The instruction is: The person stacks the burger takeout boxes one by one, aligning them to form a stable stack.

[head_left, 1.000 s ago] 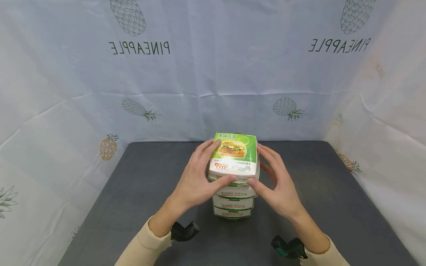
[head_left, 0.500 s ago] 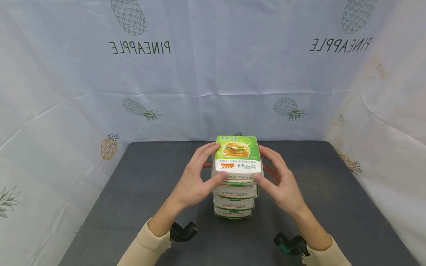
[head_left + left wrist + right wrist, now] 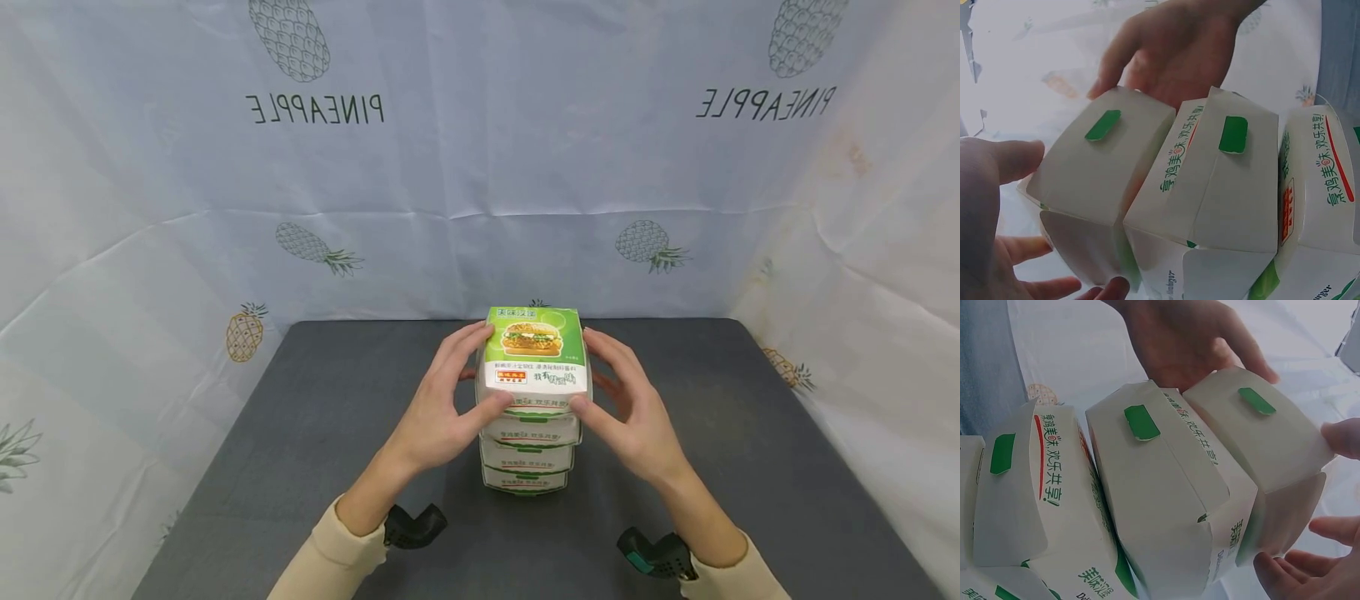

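Note:
A stack of white and green paper burger boxes stands before me, with a burger picture on the top burger box [image 3: 532, 358]. My left hand [image 3: 438, 408] holds its left side, thumb at the front edge and fingers along the side. On the opposite side, my right hand [image 3: 637, 412] holds the same box, its thumb near the front right corner. The box below [image 3: 531, 430] sits directly underneath, and the lowest box [image 3: 525, 480] rests on the table. In the left wrist view, the top box [image 3: 1104, 150] lies between thumb and fingers, its green tab facing the camera.
A dark grey table [image 3: 360, 383] holds the stack near its middle. A pale cloth [image 3: 480, 167] printed with pineapples hangs behind and at both sides. Black wrist devices [image 3: 416, 527] are strapped at both cuffs.
Both hands have shifted the top box slightly right and turned it straighter over the stack. Over the last half second, hands and box have hardly moved.

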The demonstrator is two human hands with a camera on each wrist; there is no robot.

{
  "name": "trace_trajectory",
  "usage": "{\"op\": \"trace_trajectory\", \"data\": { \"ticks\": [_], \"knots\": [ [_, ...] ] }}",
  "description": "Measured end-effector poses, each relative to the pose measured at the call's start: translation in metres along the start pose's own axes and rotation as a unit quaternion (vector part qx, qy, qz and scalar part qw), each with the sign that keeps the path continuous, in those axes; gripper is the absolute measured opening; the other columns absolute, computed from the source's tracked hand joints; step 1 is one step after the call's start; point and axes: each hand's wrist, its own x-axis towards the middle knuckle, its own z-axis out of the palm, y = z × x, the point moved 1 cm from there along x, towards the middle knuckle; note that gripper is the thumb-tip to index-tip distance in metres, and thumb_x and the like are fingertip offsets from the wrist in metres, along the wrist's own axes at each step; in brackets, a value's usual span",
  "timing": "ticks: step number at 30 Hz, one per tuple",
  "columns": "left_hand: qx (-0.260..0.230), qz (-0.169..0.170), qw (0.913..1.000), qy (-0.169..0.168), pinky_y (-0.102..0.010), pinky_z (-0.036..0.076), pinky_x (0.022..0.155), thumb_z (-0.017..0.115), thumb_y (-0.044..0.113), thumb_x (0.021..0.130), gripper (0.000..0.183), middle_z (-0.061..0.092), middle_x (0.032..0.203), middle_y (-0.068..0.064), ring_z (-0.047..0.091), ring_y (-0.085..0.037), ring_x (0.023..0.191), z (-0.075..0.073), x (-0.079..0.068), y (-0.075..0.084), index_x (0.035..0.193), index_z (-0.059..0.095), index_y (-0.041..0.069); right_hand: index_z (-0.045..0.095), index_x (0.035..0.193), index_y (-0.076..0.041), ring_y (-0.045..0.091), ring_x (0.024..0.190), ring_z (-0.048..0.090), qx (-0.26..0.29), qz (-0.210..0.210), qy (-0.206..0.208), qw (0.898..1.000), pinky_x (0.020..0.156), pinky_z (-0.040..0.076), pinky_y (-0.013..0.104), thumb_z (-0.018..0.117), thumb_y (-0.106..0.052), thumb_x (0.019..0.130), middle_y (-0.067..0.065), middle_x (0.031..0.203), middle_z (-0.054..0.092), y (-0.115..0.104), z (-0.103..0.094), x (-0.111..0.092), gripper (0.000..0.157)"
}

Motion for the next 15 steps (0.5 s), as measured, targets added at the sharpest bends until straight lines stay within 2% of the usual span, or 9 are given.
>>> {"op": "trace_trajectory", "data": {
  "ticks": [6,13,15],
  "knots": [
    [0.004,0.003,1.0,-0.001,-0.045,0.048,0.102,0.063,0.052,0.098,0.075,0.027,0.163,-0.011,0.031,-0.021,0.147,-0.001,-0.003,0.0,0.159,0.035,0.016,0.038,0.156,-0.005,0.025,0.144,0.032,0.002,-0.009,-0.002,1.0,0.108,0.037,0.022,0.063,0.013,0.088,0.022,0.157,0.031,-0.001,0.0,-0.001,0.075],
    [0.003,0.009,0.9999,-0.003,-0.044,0.046,0.104,0.063,0.044,0.101,0.069,0.028,0.162,-0.001,0.034,-0.021,0.145,-0.006,-0.009,-0.001,0.159,0.035,0.017,0.037,0.154,0.002,0.025,0.145,0.034,-0.003,-0.022,-0.002,1.0,0.113,0.037,0.028,0.062,0.014,0.089,0.017,0.157,0.033,-0.004,-0.004,-0.006,0.071],
    [0.01,0.017,0.9998,0.005,-0.045,0.046,0.104,0.061,0.042,0.102,0.066,0.03,0.161,-0.003,0.036,-0.022,0.144,-0.009,-0.012,-0.001,0.158,0.037,0.015,0.038,0.153,0.003,0.026,0.145,0.035,0.002,-0.029,0.003,1.0,0.113,0.037,0.03,0.06,0.015,0.089,0.017,0.156,0.035,-0.004,-0.007,-0.007,0.069]
  ]
}}
